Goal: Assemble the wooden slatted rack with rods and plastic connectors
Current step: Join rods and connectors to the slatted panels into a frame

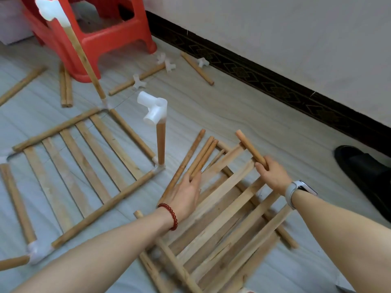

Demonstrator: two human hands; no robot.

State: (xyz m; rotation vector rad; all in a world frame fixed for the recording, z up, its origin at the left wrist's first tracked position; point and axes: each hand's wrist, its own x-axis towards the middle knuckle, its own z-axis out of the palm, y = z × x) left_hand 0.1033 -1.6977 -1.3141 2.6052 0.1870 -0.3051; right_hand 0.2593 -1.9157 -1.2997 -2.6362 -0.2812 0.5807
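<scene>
A slatted wooden panel [69, 163] lies flat on the floor at left, framed by rods joined with white plastic connectors. Two upright rods rise from its corners; the near one carries a white connector [152, 111] on top, and so does the far one [51, 10]. A second slatted panel [228, 212] lies under my arms. My left hand [186, 193] grips two wooden rods [203, 157] above this panel. My right hand [273, 176] grips a single wooden rod [250, 146], its free end pointing up and left.
A red plastic stool [99, 32] stands at the back left. Loose rods [197, 68] and white connectors [169, 64] lie scattered on the floor near the wall. A black shoe [364, 166] sits at the right. The skirting board runs diagonally behind.
</scene>
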